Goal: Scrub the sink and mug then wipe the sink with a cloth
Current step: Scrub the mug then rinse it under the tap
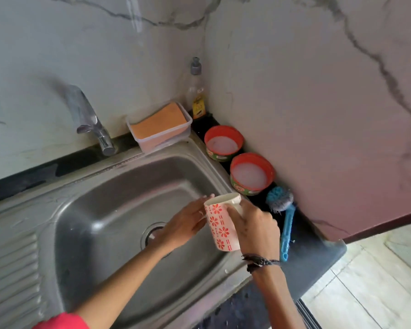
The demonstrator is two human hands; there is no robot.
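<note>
Right hand (252,229) grips mug (220,224) at frame centre, left hand (185,224) flat against it; sink (105,210) looks dry, brush (285,222) idle: scrubbing likely unstarted.

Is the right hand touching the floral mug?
Touching. The head view shows the right hand with fingers curled round the mug above the sink.

Legible text is limited. The near red-rimmed tub (252,174) carries a green side label with white lettering; the characters are too blurred to read with confidence. The far red-rimmed tub (223,143) bears a matching green label, equally unreadable. The clear bottle (196,91) in the corner has a yellow label (a small white tag sits above it), and its print cannot be resolved. The mug (221,224) shows a red flower pattern only, no lettering.
</note>
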